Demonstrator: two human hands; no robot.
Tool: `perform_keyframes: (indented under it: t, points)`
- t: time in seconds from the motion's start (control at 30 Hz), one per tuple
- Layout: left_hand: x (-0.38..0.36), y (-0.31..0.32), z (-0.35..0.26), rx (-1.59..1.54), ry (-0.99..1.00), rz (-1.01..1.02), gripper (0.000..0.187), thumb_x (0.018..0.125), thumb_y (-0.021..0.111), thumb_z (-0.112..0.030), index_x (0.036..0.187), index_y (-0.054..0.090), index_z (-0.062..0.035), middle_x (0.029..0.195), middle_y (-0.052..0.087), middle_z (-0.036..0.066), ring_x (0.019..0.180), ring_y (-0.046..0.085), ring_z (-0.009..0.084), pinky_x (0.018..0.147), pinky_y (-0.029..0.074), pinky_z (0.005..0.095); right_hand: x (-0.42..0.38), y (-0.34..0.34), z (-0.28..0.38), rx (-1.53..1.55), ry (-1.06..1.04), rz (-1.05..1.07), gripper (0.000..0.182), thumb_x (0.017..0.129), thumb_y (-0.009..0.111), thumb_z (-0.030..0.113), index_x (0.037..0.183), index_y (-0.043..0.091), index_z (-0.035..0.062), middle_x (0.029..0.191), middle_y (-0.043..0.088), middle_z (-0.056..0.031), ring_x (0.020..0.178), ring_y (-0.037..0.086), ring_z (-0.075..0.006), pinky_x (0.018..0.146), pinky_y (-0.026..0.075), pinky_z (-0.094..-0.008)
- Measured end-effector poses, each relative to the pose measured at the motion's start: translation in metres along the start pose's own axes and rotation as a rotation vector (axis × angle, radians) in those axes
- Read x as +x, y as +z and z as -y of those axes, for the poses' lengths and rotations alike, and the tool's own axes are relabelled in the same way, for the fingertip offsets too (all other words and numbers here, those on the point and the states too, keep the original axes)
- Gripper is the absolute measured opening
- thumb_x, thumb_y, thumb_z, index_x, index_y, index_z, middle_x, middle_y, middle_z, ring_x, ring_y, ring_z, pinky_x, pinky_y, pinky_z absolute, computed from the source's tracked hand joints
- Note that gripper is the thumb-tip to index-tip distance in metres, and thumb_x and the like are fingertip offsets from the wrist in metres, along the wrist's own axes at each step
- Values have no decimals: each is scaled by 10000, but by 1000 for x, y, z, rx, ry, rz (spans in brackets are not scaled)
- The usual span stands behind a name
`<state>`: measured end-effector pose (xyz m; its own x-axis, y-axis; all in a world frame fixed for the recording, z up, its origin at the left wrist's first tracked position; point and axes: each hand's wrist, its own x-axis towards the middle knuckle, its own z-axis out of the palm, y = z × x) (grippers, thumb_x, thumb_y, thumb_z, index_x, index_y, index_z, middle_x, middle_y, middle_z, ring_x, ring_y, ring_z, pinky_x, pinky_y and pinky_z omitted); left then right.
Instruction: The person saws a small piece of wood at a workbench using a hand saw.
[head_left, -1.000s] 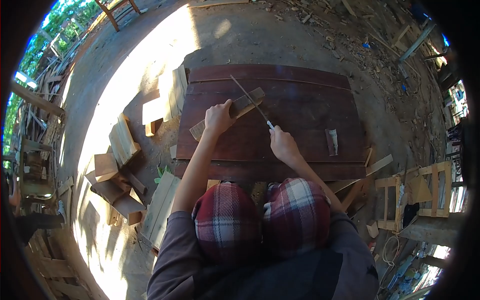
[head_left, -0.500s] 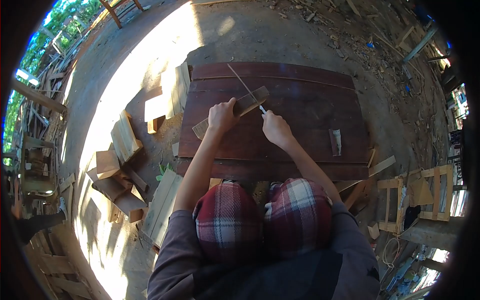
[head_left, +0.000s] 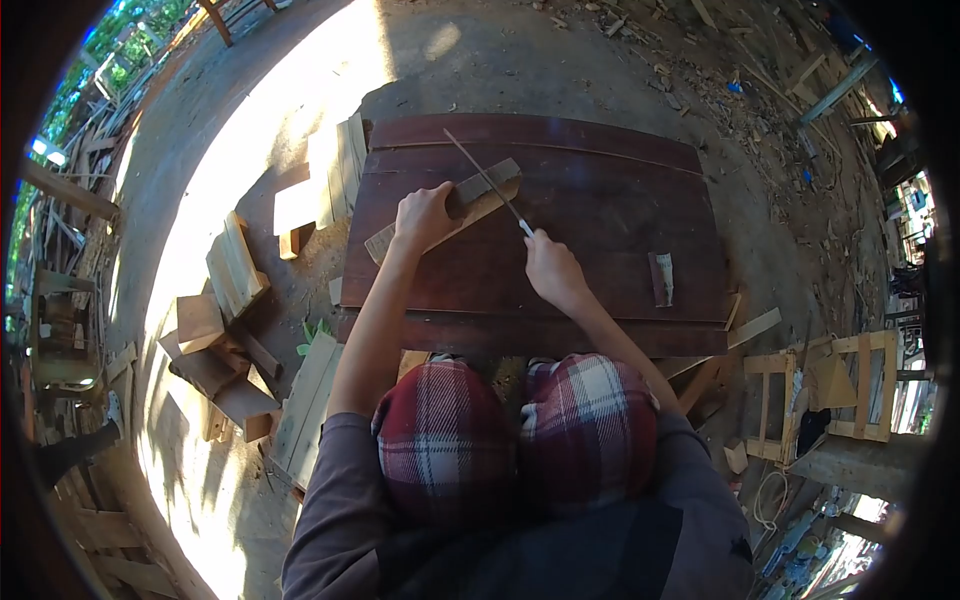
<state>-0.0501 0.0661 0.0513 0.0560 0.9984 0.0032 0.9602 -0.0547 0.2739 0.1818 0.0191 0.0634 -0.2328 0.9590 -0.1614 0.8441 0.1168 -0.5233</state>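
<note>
My left hand is closed over a short wooden block, which lies slanted on a dark reddish-brown wooden panel. My right hand grips the pale handle end of a long, narrow-bladed tool. The blade crosses over the block near its far right end, and its tip points away to the upper left. My left fingers sit on the block just left of the blade. Both forearms reach forward past my knees in plaid cloth.
A small dark piece with a pale torn face rests on the panel's right side. Wood offcuts lie on the ground at left. Wooden frames stand at right. A person's leg shows at far left.
The view has shifted slightly, so panel and hands appear a little further left. The blade crosses the block at a slightly different place along its length; both holds are the same.
</note>
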Motion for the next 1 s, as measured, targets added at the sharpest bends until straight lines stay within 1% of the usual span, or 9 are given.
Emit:
perform_keyframes:
  t: [0.17,0.33,0.47,0.57,0.67,0.73,0.83,1.0]
  points:
    - [1,1,2,-2,-13,-16,531,672,763,-423,1072,597,-116,884,688,141,841,665,336,743,526,449,7,-1,19,-23,38,1,302,984,389,247,993,533,-19,848,644,-285,846,629,-468,750,495,-543]
    - [1,-2,2,-1,-14,-9,569,669,765,-408,1129,593,-119,891,690,144,844,669,331,749,530,442,-9,-20,17,-29,51,62,309,982,395,246,982,542,-26,855,645,-286,864,630,-462,762,497,-541]
    - [-2,-1,1,-7,-17,-17,600,669,763,-405,1166,586,-117,888,689,150,841,670,329,753,533,438,-17,-23,22,-59,79,67,311,981,395,244,992,548,-27,872,645,-284,869,630,-458,767,497,-537]
    - [-4,-1,-2,10,-26,-17,597,669,761,-408,1156,588,-111,888,690,152,839,670,328,751,534,436,-4,-17,26,-62,60,60,310,978,399,243,1011,553,-25,898,644,-288,896,626,-457,788,491,-536]
    - [-5,-3,-5,4,-29,-29,509,664,749,-350,1102,612,-130,862,690,147,817,672,331,732,538,429,22,-10,28,-33,34,50,313,972,406,244,1027,559,-23,920,641,-292,925,620,-457,810,483,-536]
    - [-3,-3,-2,-10,-34,-33,496,663,750,-350,1085,614,-128,858,689,146,819,672,331,731,537,430,32,-7,32,-30,40,36,314,967,412,244,1032,564,-23,930,640,-293,940,616,-456,822,478,-535]
    - [0,-1,1,-31,-14,-45,483,662,752,-353,1065,615,-125,858,688,146,824,671,331,732,536,431,22,-6,33,-46,66,26,317,966,411,244,1028,568,-24,940,639,-295,947,614,-454,828,476,-533]
    - [-2,-3,2,-31,-18,-49,477,663,753,-356,1057,615,-125,862,688,146,830,670,329,734,535,431,-15,-26,23,-58,91,91,308,967,408,240,1031,572,-12,940,642,-293,950,613,-456,827,477,-536]
